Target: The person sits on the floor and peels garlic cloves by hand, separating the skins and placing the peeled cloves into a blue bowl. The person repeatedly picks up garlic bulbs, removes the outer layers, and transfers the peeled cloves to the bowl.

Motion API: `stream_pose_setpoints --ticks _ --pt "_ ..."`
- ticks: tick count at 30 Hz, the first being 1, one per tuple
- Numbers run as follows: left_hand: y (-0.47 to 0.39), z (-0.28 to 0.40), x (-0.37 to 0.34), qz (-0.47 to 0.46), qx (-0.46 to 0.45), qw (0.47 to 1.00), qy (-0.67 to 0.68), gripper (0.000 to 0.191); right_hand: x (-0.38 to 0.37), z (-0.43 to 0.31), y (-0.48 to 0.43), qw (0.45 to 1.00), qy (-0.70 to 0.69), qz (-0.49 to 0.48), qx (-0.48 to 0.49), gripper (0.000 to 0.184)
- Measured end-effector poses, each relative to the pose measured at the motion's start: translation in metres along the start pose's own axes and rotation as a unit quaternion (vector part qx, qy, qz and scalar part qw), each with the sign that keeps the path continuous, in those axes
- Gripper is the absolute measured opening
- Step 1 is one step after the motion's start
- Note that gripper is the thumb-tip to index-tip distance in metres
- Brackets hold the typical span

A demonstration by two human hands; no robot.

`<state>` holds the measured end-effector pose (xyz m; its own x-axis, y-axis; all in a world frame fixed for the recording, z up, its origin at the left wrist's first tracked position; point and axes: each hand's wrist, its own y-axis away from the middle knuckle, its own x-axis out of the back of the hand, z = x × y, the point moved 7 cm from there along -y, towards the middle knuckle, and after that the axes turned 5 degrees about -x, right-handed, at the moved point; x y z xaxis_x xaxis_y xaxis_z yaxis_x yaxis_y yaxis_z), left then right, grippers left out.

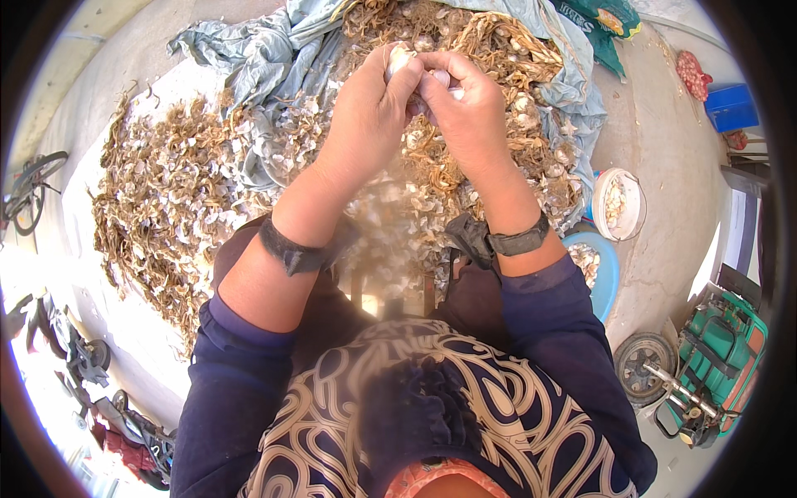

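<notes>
Both hands meet at the top middle, above a heap of dried garlic. In my left hand (pixel 368 93) is a whitish piece of garlic (pixel 399 59), pinched between thumb and fingers. My right hand (pixel 467 103) touches it from the other side with thumb and forefinger. Pale purplish garlic cloves (pixel 441 77) show inside the curled fingers of that hand. Below lie dried garlic stalks with bulbs (pixel 522 103), spread on a blue-grey cloth (pixel 249 56). Loose papery skins (pixel 398 230) cover the ground between my knees.
Husks and dry stalks (pixel 168 187) are piled on the left. To the right stand a white bucket (pixel 632 211) and a blue basin (pixel 605 280), both holding cloves. Farther out are a blue crate (pixel 732 107), a red net bag (pixel 691 75), a green wheeled vehicle (pixel 716 355) and a bicycle (pixel 31 190).
</notes>
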<state>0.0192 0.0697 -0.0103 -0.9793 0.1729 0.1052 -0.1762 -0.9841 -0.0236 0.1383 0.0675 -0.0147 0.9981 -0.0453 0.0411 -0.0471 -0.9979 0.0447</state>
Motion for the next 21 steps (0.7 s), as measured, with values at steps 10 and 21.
stream_pose_setpoints --ticks 10,21 --pt "0.003 -0.004 -0.003 0.016 -0.002 0.999 -0.027 0.026 -0.006 0.007 0.003 1.000 -0.018 0.007 -0.022 0.013" --pt "-0.002 -0.015 0.001 0.065 0.084 0.977 0.187 0.017 0.009 0.021 0.003 0.957 -0.240 -0.008 -0.163 0.024"
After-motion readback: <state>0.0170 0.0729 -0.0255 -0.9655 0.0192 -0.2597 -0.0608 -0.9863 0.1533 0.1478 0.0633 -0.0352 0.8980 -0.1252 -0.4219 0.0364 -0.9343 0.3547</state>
